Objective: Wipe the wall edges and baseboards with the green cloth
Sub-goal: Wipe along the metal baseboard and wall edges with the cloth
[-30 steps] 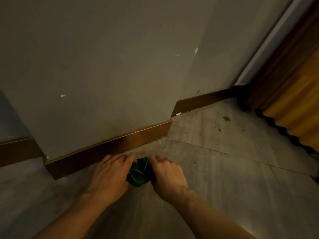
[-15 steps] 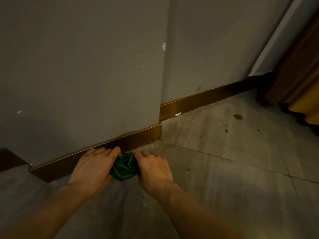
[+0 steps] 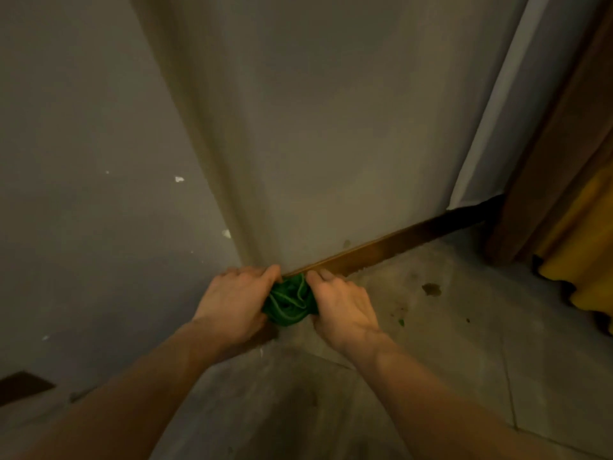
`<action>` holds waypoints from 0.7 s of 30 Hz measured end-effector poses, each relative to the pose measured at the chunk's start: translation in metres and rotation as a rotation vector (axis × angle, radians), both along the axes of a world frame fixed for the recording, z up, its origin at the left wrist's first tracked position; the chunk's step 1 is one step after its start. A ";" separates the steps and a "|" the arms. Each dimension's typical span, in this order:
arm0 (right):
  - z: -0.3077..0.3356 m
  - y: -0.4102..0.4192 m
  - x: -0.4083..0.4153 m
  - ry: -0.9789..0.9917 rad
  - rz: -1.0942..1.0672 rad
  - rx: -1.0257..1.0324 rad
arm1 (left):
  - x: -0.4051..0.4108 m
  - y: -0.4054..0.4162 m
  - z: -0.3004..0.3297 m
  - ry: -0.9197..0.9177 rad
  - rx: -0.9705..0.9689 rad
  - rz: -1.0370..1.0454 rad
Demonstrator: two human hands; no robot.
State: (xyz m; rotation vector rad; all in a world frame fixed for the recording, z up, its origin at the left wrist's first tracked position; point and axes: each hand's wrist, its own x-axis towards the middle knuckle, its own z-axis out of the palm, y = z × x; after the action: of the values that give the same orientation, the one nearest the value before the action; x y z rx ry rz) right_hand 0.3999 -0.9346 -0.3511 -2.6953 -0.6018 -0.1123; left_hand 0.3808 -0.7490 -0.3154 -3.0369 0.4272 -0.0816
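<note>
A bunched green cloth (image 3: 290, 303) sits low at the outer corner of the grey wall (image 3: 315, 134), pressed against the brown baseboard (image 3: 391, 245). My left hand (image 3: 232, 303) grips the cloth's left side and covers the baseboard there. My right hand (image 3: 341, 307) grips its right side, fingertips touching the baseboard's top edge. Most of the cloth is hidden under both hands.
The grey tiled floor (image 3: 431, 343) carries a dark stain (image 3: 431, 289) and small green specks to the right. A yellow curtain (image 3: 583, 260) and a brown frame (image 3: 544, 180) stand at the right edge. Another baseboard piece (image 3: 23, 386) shows at the lower left.
Both hands have slid the cloth right along the baseboard to the wall's outer corner. The view has swung closer to the corner.
</note>
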 end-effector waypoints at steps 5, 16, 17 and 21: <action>0.004 -0.009 0.039 0.022 -0.090 0.078 | 0.046 -0.015 0.016 0.002 0.005 -0.021; -0.093 -0.041 0.098 0.273 -0.101 0.020 | 0.109 -0.040 -0.125 0.136 -0.211 0.023; -0.099 -0.040 0.101 0.297 -0.100 0.030 | 0.112 -0.041 -0.135 0.161 -0.242 0.045; -0.126 -0.024 0.109 0.401 -0.124 0.128 | 0.118 -0.040 -0.171 0.161 -0.360 0.172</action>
State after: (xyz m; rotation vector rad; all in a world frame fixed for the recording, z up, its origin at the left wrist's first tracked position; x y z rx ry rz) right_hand 0.5094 -0.9583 -0.4768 -2.5261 -0.2943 0.3389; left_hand 0.4985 -0.7889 -0.4862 -3.4360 0.1734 0.1083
